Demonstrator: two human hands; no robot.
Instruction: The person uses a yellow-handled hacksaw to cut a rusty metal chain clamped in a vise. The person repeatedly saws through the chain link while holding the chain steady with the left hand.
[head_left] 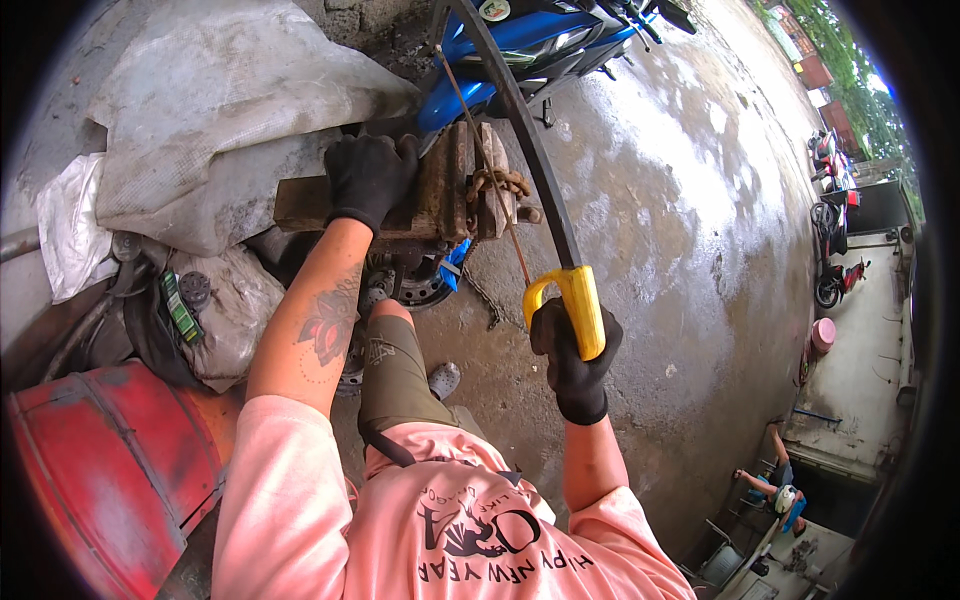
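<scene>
My right hand [578,355], in a black glove, is wrapped round the yellow handle of a hacksaw [533,150]. The saw's dark frame slants up and away to the left, and its thin blade crosses the jaws of a rusty bench vise [441,190]. A rusty chain [498,183] sits at those jaws, right by the blade; whether the teeth touch it I cannot tell. On the vise's body, left of the jaws, my gloved left hand [370,178] is closed over the metal, its fingertips partly hidden.
A blue motorcycle [560,40] stands just beyond the vise. Grey sacking [230,110] lies at the left, above a red drum [120,460]. Loose chain hangs below the vise. Wet concrete stretches right, where a person [785,495] and parked motorcycles [828,240] appear far off.
</scene>
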